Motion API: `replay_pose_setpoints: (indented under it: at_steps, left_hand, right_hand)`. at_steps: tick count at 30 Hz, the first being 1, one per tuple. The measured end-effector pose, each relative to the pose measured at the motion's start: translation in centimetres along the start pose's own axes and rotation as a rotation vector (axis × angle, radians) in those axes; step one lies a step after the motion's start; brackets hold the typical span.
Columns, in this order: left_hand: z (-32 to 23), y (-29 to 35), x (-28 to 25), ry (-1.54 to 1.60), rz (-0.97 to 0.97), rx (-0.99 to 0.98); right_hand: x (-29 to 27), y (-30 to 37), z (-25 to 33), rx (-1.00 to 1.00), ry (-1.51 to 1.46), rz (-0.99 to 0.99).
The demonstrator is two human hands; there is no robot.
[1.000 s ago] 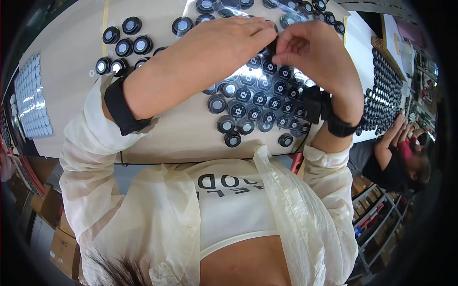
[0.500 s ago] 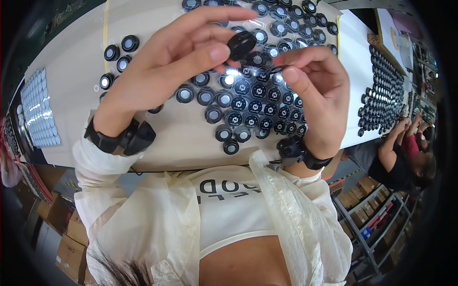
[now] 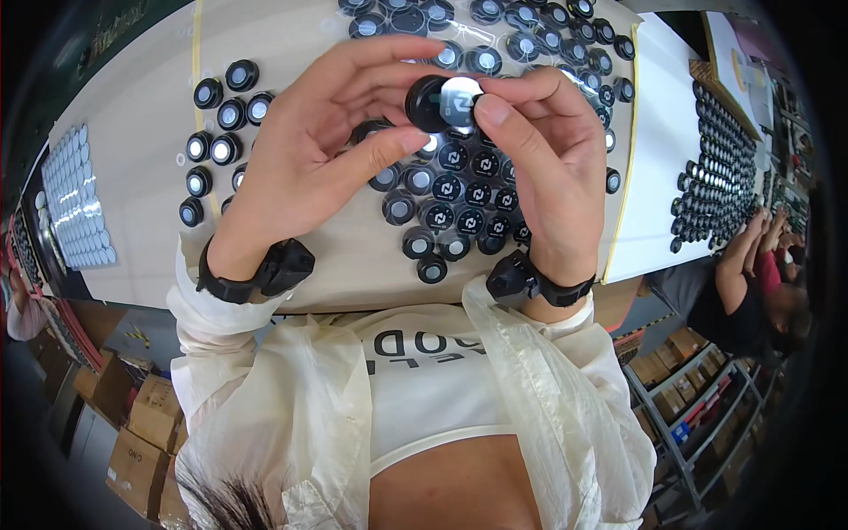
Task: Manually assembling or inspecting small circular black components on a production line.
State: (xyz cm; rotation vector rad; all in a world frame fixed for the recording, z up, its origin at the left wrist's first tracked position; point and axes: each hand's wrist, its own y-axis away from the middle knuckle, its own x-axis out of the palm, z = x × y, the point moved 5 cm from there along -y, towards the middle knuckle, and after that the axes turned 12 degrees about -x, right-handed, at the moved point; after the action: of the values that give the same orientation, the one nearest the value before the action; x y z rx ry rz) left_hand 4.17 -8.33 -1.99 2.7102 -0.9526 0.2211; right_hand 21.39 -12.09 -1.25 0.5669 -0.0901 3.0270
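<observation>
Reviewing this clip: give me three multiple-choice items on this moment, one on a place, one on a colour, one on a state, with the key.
1. Where is the round cap that both hands hold?
A. Above the caps on the table
B. On the floor
C. In a carton

2. What colour are the wrist bands?
A. White
B. Black
C. Red

3. How does the left hand stand to the cap?
A. Flat on the table
B. Fingertips closed on it
C. Out of view

Key: 1 A, it is raised over the table caps; 2 B, both bands are black; 3 B, its grip meets the cap opposite the right hand.
</observation>
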Motion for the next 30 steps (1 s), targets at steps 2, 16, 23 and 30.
replay_pose_setpoints:
  at_steps: [2, 16, 23, 30]
  left_hand:
    - [-0.16, 0.07, -0.05, -0.117, -0.001, 0.038]
    - [-0.13, 0.36, 0.04, -0.082, -0.039, 0.020]
    - [0.07, 0.27, 0.01, -0.093, -0.019, 0.020]
    - [-0.06, 0.31, 0.28, -0.098, -0.050, 0.023]
  right_hand:
    - [0.35, -0.04, 0.26, -0.062, 0.057, -0.008]
    - [0.48, -0.12, 0.64, -0.079, 0.145, 0.030]
    - [0.17, -0.16, 0.58, -0.047, 0.143, 0.029]
    - [0.30, -0.05, 0.46, -0.071, 0.153, 0.005]
